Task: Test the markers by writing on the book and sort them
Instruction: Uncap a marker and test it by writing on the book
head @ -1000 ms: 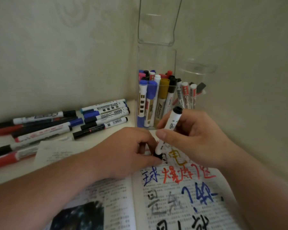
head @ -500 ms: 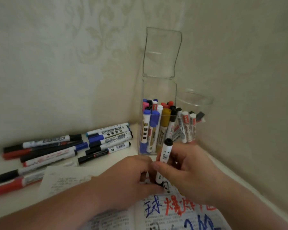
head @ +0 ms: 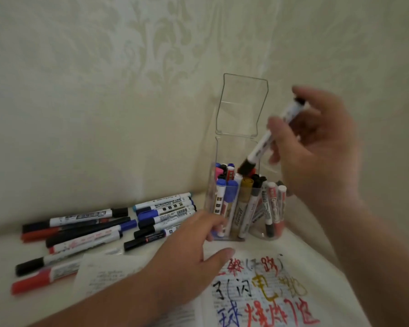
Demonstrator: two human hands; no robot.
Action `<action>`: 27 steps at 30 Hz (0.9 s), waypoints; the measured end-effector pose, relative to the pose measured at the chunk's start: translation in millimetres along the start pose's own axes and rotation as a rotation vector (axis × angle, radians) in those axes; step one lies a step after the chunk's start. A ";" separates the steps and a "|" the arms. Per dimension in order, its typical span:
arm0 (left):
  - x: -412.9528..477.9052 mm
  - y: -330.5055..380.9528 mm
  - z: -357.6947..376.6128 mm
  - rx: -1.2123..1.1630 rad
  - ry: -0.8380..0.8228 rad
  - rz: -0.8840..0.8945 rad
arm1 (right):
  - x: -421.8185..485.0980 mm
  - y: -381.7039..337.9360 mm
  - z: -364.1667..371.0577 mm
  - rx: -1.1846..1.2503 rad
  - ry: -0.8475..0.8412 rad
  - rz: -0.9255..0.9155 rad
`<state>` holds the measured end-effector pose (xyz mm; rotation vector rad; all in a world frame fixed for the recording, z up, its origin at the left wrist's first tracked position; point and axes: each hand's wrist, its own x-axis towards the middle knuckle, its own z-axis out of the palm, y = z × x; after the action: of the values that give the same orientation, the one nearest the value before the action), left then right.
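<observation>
Right hand [head: 316, 149] pinched the marker [head: 257, 151] mid-barrel, cap down over the box [head: 234, 137]; light, stiff, probably slick plastic. Left hand [head: 189, 249] lay loose, empty.

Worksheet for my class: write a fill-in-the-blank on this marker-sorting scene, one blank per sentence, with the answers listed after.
1. The right hand grips a white marker with a ____ cap.
2. It tilts cap-down over the clear box, whose hinged lid stands ____.
3. The loose markers lie flat to the box's ____.

Answers: black; open; left.
</observation>
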<state>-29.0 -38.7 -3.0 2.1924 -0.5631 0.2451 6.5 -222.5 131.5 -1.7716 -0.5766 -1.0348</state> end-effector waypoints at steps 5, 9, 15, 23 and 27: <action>1.5 2.2 -1.5 0.022 -0.046 -0.042 | 38.6 19.4 35.1 -0.169 -0.203 0.167; 1.6 1.2 -1.4 0.056 -0.055 -0.016 | 25.7 25.5 49.2 -0.575 -0.574 0.308; 4.1 -5.7 3.6 0.078 -0.058 0.011 | 22.6 25.1 40.7 -0.628 -0.598 0.096; 5.2 -7.4 5.1 0.073 -0.070 0.033 | 69.3 36.7 -11.7 -0.704 -0.642 0.500; 4.8 -7.1 6.6 0.061 -0.092 0.044 | 67.1 51.3 -4.9 -0.710 -0.961 0.579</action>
<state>-21.5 -41.5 -10.4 2.2608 -0.6635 0.1878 78.7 -253.0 163.4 -2.8310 -0.1922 0.1201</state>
